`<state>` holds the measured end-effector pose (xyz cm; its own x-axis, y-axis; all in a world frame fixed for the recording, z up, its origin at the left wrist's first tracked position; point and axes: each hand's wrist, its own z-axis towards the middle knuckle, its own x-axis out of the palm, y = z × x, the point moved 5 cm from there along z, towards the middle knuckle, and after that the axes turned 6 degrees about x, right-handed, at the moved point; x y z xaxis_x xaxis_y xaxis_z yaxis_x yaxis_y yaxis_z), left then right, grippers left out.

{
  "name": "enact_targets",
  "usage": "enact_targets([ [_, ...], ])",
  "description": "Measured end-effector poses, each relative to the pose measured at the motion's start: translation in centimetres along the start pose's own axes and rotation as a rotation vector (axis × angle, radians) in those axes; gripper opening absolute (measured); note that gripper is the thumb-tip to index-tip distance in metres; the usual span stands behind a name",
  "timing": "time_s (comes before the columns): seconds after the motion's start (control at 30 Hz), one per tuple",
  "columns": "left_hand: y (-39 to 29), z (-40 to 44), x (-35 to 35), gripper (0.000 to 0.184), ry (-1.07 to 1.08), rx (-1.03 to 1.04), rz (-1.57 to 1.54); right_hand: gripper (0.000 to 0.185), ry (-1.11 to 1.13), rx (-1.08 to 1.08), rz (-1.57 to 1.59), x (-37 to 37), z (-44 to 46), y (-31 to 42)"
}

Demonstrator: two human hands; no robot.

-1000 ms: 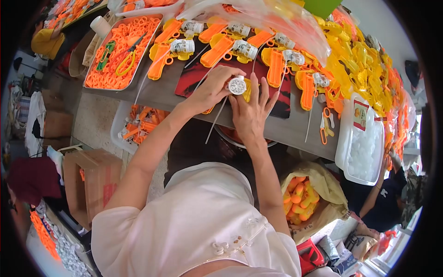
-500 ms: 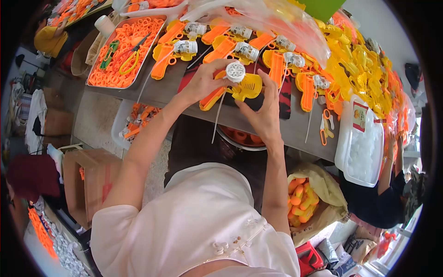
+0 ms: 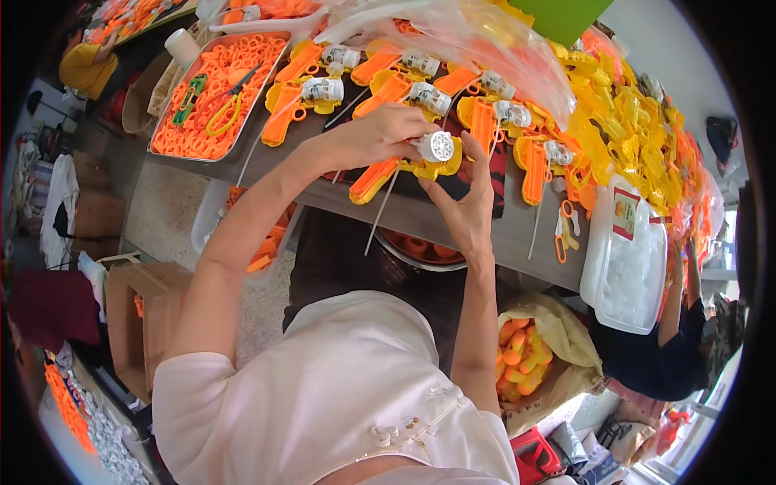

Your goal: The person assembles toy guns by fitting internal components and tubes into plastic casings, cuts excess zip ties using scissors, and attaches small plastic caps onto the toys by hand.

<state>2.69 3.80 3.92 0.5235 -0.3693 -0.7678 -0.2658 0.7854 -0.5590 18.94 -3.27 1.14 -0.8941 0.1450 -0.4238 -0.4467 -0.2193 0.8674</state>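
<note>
My left hand [image 3: 386,134] is closed around a white plastic cylinder [image 3: 440,147], its round, patterned end facing right. Under it lies an orange and yellow toy gun shell [image 3: 374,181] at the table edge, with a pale thin strip [image 3: 383,212] hanging down from it. My right hand [image 3: 465,198] holds the yellow front of that shell between thumb and fingers. Part of the shell is hidden by the cylinder and the hands. Behind my hands stand several similar toy guns [image 3: 283,113], each fitted with a white cylinder.
A metal tray [image 3: 150,150] of orange rings holds cutters and pliers at the left. Yellow shells [image 3: 618,121] are heaped at the right, near a white tub [image 3: 598,267] and orange-handled scissors [image 3: 560,242]. A sack [image 3: 570,347] of orange-yellow parts stands below. Another person's arm [image 3: 679,283] shows at right.
My left hand has moved the white cylinder to the right, over the yellow part of the shell. My right hand has stayed near the shell's front.
</note>
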Motion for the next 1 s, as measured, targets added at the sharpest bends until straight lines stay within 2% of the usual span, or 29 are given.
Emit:
enact_targets([
  [0.4,-1.1,-0.3,0.9,0.047,-0.138,0.114,0.330,0.084,-0.026,-0.009,0.026,0.3,-0.2,-0.3],
  [0.5,-1.0,-0.3,1.3,0.046,-0.135,0.059,0.339,0.084,-0.037,-0.020,0.018,0.4,-0.2,-0.2],
  [0.6,-1.1,-0.6,0.6,0.046,-0.201,-0.017,0.162,0.084,-0.041,-0.005,0.029,0.6,-0.1,0.0],
  [0.7,-1.2,-1.1,0.6,0.046,-0.164,0.016,0.220,0.085,-0.030,0.037,0.095,0.7,0.0,0.0],
  [0.8,-1.3,-0.7,0.8,0.039,-0.174,0.019,0.254,0.086,-0.033,0.042,0.036,0.6,0.2,0.1],
  [0.9,-1.6,-0.4,0.7,0.040,-0.150,0.017,0.315,0.083,-0.025,0.024,0.028,0.7,0.4,0.4],
  [1.0,-1.1,-0.5,1.9,0.041,-0.120,0.077,0.515,0.081,0.025,0.051,-0.049,0.7,0.0,-0.4],
])
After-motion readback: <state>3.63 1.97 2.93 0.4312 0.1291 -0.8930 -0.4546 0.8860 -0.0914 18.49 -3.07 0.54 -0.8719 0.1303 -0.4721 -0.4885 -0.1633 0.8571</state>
